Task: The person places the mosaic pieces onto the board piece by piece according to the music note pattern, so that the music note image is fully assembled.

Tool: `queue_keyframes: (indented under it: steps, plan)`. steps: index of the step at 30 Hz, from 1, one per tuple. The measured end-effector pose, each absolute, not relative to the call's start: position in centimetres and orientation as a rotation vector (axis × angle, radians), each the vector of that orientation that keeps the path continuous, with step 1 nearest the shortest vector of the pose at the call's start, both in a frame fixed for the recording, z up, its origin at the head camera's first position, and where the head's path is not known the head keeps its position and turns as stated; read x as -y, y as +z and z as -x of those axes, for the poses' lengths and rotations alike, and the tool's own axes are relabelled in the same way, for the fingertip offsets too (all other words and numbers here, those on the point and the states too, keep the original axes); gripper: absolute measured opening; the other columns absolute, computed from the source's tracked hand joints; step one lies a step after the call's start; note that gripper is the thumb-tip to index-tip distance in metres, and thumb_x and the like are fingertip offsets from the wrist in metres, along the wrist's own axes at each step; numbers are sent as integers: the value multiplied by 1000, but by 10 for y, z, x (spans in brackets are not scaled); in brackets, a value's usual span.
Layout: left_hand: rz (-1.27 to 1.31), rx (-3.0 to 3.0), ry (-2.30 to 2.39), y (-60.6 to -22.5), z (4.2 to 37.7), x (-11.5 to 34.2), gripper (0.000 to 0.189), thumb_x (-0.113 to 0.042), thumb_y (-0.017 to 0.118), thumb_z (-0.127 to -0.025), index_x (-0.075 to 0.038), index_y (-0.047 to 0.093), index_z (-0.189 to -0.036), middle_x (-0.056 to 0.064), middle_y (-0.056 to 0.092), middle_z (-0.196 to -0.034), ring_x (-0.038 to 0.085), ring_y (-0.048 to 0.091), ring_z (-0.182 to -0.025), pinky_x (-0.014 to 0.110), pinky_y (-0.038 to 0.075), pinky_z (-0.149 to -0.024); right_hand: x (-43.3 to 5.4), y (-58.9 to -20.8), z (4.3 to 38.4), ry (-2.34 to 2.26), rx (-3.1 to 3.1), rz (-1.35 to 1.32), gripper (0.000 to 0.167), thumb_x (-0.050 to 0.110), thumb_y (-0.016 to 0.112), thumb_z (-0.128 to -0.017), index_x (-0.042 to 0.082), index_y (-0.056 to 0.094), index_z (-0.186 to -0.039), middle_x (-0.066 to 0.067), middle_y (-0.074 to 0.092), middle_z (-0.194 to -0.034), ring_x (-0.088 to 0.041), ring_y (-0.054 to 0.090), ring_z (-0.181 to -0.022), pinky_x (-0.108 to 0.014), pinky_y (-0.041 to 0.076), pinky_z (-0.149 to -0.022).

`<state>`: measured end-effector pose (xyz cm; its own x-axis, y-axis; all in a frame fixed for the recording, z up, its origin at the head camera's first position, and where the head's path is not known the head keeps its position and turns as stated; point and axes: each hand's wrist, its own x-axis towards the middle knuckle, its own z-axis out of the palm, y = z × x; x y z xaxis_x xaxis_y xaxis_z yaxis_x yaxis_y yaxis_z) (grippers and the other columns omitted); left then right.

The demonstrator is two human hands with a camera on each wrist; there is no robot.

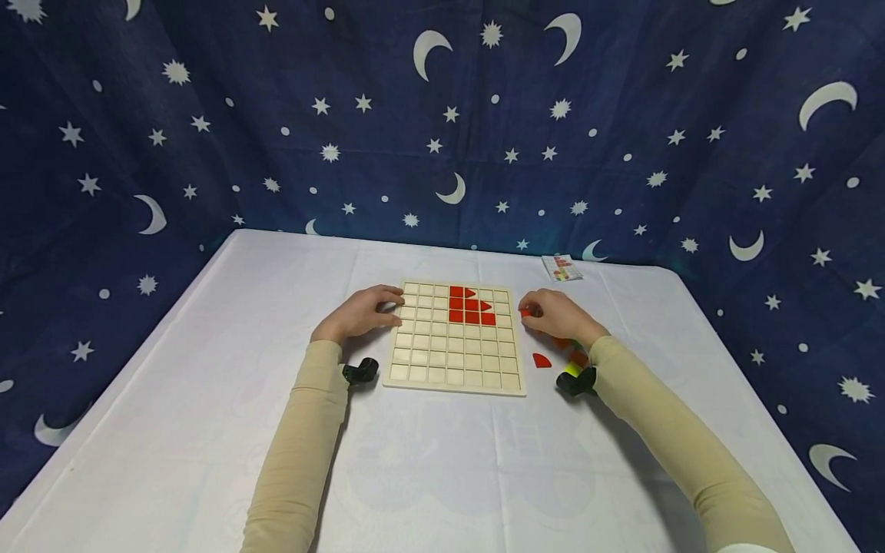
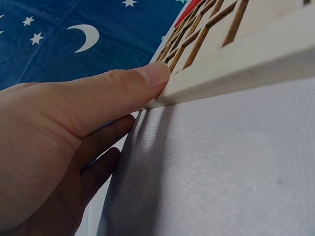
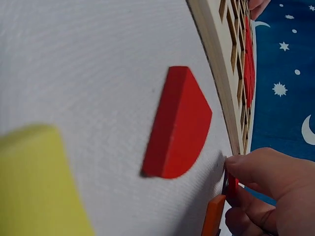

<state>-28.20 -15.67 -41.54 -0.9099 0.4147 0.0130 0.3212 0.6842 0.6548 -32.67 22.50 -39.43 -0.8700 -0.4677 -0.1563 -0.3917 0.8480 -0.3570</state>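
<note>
A wooden grid board (image 1: 437, 356) lies on the white table. Several red tiles (image 1: 472, 306) fill squares in its upper middle. My left hand (image 1: 362, 313) rests at the board's left edge, its thumb (image 2: 133, 83) extended against the rim in the left wrist view. Just off the right edge, my right hand (image 1: 561, 315) pinches a small red tile (image 3: 233, 185) between thumb and fingers, which hide most of it. A loose red tile with one rounded side (image 3: 189, 130) lies on the cloth between the board and a yellow tile (image 3: 39, 182).
More loose tiles, orange (image 3: 213, 216) among them, lie beneath and beside the right hand, partly hidden by it. A small printed card (image 1: 562, 267) sits near the table's back edge. Behind the table hangs a dark blue curtain (image 1: 387, 123) with moons and stars.
</note>
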Motion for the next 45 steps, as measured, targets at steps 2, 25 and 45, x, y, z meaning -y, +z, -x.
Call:
queue_keyframes:
  steps: [2, 25, 45]
  plan:
    - [-584, -2743, 1040, -416, 283, 157, 47, -21, 73, -90, 0, 61, -130, 15, 45, -147, 33, 34, -140, 46, 28, -116, -225, -394, 326, -464, -2790, 674, 29, 17, 69, -90, 3, 66, -116, -8, 64, -99, -24, 55, -87, -40, 53, -86]
    - [-578, -2752, 1021, -414, 281, 156, 47, -20, 73, -90, 0, 61, -131, 14, 46, -147, 32, 35, -140, 45, 28, -117, -200, -391, 315, -524, -2747, 815, 24, 18, 72, -90, 7, 70, -111, -3, 66, -97, -20, 54, -85, -36, 52, -82]
    - [-567, -2752, 1005, -415, 283, 156, 47, -21, 72, -90, 0, 60, -131, 14, 45, -148, 33, 35, -140, 47, 29, -116, -197, -392, 313, -590, -2735, 752, 19, 14, 68, -92, 7, 70, -110, -4, 68, -100, -22, 57, -90, -41, 51, -89]
